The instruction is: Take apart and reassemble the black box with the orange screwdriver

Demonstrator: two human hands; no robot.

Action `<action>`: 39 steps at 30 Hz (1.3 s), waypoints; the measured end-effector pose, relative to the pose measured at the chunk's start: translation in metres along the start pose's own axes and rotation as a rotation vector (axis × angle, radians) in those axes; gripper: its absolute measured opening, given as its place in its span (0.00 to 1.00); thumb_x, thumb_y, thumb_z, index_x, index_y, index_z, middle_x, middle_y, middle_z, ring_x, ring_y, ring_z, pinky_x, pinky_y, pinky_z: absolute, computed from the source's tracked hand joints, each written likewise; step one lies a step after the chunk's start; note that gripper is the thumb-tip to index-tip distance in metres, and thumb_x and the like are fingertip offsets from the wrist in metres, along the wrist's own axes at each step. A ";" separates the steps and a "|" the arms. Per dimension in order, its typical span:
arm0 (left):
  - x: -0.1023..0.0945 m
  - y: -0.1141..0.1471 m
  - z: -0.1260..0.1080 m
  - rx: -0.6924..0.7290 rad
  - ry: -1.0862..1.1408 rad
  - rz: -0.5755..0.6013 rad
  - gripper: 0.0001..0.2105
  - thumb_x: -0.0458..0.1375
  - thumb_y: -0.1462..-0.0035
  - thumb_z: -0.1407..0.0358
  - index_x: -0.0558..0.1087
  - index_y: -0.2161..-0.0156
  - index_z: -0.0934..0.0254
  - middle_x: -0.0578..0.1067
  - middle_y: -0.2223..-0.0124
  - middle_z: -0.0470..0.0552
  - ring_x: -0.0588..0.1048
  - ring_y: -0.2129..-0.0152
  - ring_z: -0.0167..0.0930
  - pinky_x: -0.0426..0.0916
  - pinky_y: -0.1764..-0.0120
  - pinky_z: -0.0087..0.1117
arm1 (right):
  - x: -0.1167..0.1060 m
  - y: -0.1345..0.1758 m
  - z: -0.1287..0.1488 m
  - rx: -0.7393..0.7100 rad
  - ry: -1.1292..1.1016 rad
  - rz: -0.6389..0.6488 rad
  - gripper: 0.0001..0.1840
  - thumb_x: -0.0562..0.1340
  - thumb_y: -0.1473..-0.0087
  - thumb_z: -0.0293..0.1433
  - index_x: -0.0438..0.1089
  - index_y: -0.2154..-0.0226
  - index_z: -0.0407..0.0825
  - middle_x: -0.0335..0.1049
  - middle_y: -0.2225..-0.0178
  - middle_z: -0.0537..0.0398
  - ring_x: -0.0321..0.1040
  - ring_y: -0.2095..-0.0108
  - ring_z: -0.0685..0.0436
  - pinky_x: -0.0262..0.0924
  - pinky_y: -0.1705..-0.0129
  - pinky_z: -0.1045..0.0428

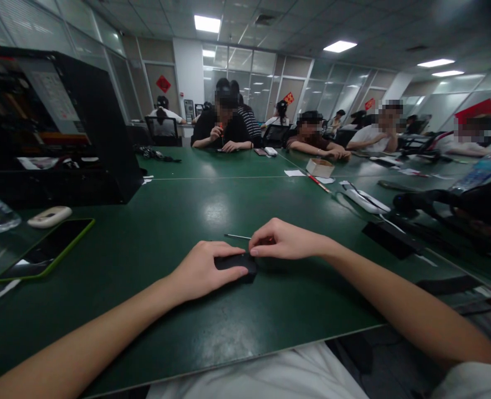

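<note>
My left hand (204,269) is wrapped around a small black rectangular box (236,267) lying on the green table, thumb along the near side and fingers over the far side. At the box's right end is my right hand (276,239), its thumb and fingertips pinched together at the corner. Whatever is between those fingertips is too small to make out. A screwdriver's thin metal shaft (237,236) points left from behind the right hand. Its orange-red handle shows partly through the curled fingers; whether it is held or lies on the table, I cannot tell.
A black open-sided computer case (124,127) stands at the left, near a green-edged phone (48,249) and a white oval case (50,216). To the right are a power strip (364,198), cables and a small cardboard box (319,168). Several people sit across the green table (179,216).
</note>
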State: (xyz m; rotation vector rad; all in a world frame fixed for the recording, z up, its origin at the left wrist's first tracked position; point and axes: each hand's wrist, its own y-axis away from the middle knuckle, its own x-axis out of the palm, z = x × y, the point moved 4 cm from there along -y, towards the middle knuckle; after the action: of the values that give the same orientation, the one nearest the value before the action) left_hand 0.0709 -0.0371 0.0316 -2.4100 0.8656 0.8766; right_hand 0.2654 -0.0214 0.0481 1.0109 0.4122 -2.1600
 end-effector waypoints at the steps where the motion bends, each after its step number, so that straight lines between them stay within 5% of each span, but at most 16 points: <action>1: -0.001 0.000 0.000 0.027 0.010 0.026 0.16 0.65 0.40 0.59 0.81 0.48 0.59 0.83 0.52 0.50 0.80 0.57 0.36 0.71 0.53 0.33 | 0.002 -0.001 -0.002 0.022 -0.037 -0.004 0.22 0.62 0.39 0.46 0.78 0.62 0.43 0.74 0.72 0.55 0.64 0.73 0.52 0.56 0.70 0.56; 11: -0.007 0.000 0.003 0.102 -0.162 0.096 0.17 0.61 0.36 0.55 0.78 0.43 0.51 0.80 0.49 0.50 0.78 0.55 0.36 0.68 0.53 0.32 | 0.025 -0.012 -0.018 0.234 -0.518 0.097 0.21 0.70 0.48 0.46 0.67 0.66 0.45 0.68 0.78 0.61 0.60 0.82 0.56 0.49 0.83 0.60; 17: -0.008 0.000 -0.003 0.101 -0.335 0.114 0.18 0.57 0.33 0.52 0.75 0.41 0.49 0.79 0.47 0.50 0.78 0.55 0.38 0.68 0.55 0.33 | 0.025 -0.013 -0.023 0.258 -0.561 0.095 0.22 0.71 0.50 0.45 0.68 0.67 0.45 0.68 0.78 0.62 0.61 0.82 0.57 0.49 0.85 0.61; 27: -0.025 0.000 0.018 0.074 -0.258 0.149 0.18 0.67 0.44 0.54 0.78 0.53 0.64 0.80 0.57 0.52 0.76 0.62 0.36 0.67 0.59 0.31 | 0.027 -0.012 -0.024 0.225 -0.447 0.198 0.28 0.65 0.45 0.52 0.71 0.58 0.43 0.71 0.71 0.57 0.67 0.76 0.54 0.62 0.77 0.59; 36: -0.027 0.003 0.015 0.249 -0.168 -0.017 0.16 0.69 0.45 0.61 0.76 0.53 0.63 0.78 0.54 0.52 0.76 0.57 0.37 0.68 0.54 0.35 | 0.029 -0.014 -0.025 0.103 -0.549 0.137 0.37 0.69 0.46 0.47 0.68 0.41 0.42 0.74 0.57 0.49 0.72 0.64 0.51 0.70 0.61 0.55; 39: -0.031 0.002 0.022 0.160 -0.063 -0.190 0.21 0.71 0.48 0.62 0.73 0.50 0.62 0.77 0.51 0.54 0.76 0.53 0.40 0.68 0.49 0.39 | 0.030 -0.018 -0.030 0.135 -0.702 -0.031 0.37 0.73 0.51 0.44 0.71 0.43 0.42 0.76 0.59 0.50 0.73 0.64 0.49 0.71 0.59 0.53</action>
State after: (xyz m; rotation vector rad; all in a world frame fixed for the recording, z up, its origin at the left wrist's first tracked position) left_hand 0.0422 -0.0134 0.0367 -2.2693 0.6455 0.7753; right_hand 0.2557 -0.0065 0.0059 0.2601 -0.0553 -2.4184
